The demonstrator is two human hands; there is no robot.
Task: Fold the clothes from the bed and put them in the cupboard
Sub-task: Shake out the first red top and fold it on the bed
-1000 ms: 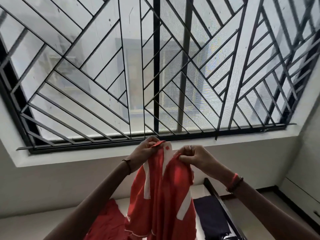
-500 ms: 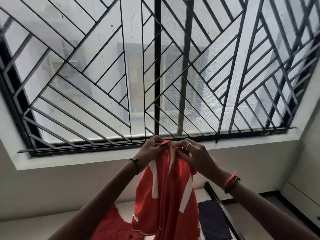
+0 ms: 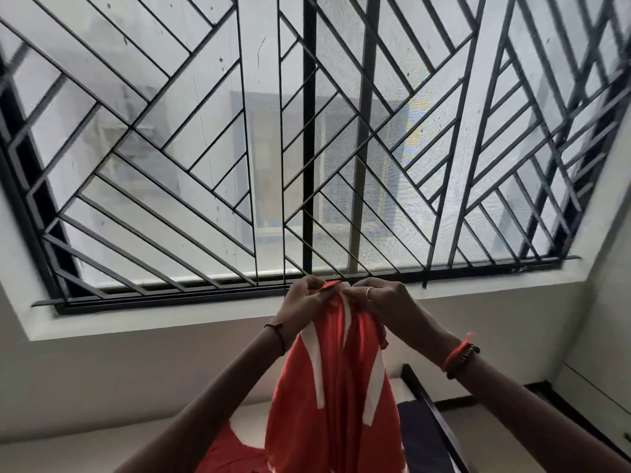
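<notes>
A red garment with white stripes (image 3: 336, 397) hangs in front of me, held up high near the window sill. My left hand (image 3: 302, 303) pinches its top edge on the left. My right hand (image 3: 377, 300) pinches the same edge on the right, a ring on one finger. The two hands sit close together, almost touching. The garment's lower part runs out of the frame at the bottom.
A large window with a black metal grille (image 3: 307, 148) fills the wall ahead. Below lies the bed (image 3: 252, 414) with another red cloth (image 3: 232, 454) and a dark blue cloth (image 3: 420, 438). A dark bed frame rail (image 3: 433, 414) runs along the right.
Both hands have come closer together at the top of the red garment and lifted it slightly higher. The garment hangs narrower and more bunched.
</notes>
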